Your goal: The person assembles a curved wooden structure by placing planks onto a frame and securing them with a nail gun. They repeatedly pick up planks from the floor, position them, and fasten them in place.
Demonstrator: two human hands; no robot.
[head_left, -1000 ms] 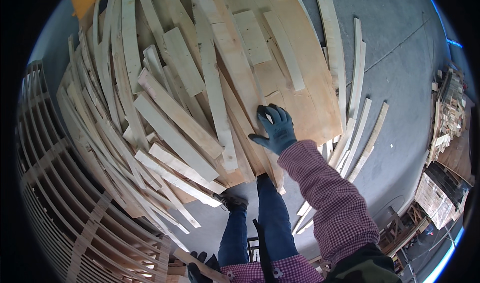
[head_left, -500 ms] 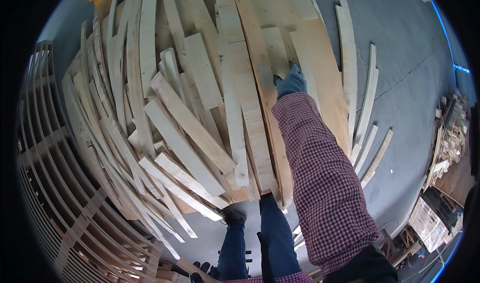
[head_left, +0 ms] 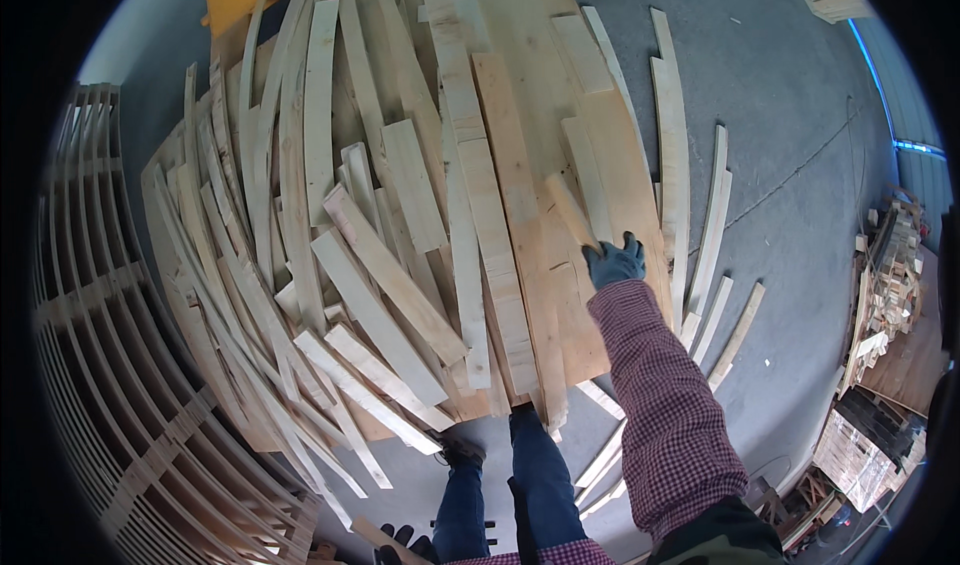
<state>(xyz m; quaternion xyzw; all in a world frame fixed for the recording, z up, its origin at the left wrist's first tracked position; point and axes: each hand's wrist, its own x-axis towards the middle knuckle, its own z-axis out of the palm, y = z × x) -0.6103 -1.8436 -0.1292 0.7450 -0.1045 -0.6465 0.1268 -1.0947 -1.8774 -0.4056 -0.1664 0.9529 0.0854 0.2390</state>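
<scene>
My right hand [head_left: 614, 262], in a blue-grey glove, grips the near end of a short wooden board [head_left: 570, 209] over the right side of the pile. The board tilts with its far end to the left; one finger sticks out to the side. A narrower short board [head_left: 588, 170] lies just beyond it. At the bottom edge my left hand [head_left: 408, 543], in a dark glove, is closed around a wooden strip [head_left: 376, 537], cut off by the frame. Long boards [head_left: 495, 265] lie lengthwise in the middle of the plywood sheet [head_left: 580, 340].
Many loose boards [head_left: 380, 305] cover the left of the stack, some jutting past its near edge. Slatted wooden frames [head_left: 90, 265] stand at far left. More strips [head_left: 672, 155] lie on the grey floor [head_left: 790, 225] to the right. Offcuts [head_left: 890, 285] are heaped farther right.
My right hand has drawn back toward me and slightly right, bringing the short board along and turning it askew. My left hand stays low with the strip. The view has shifted a little.
</scene>
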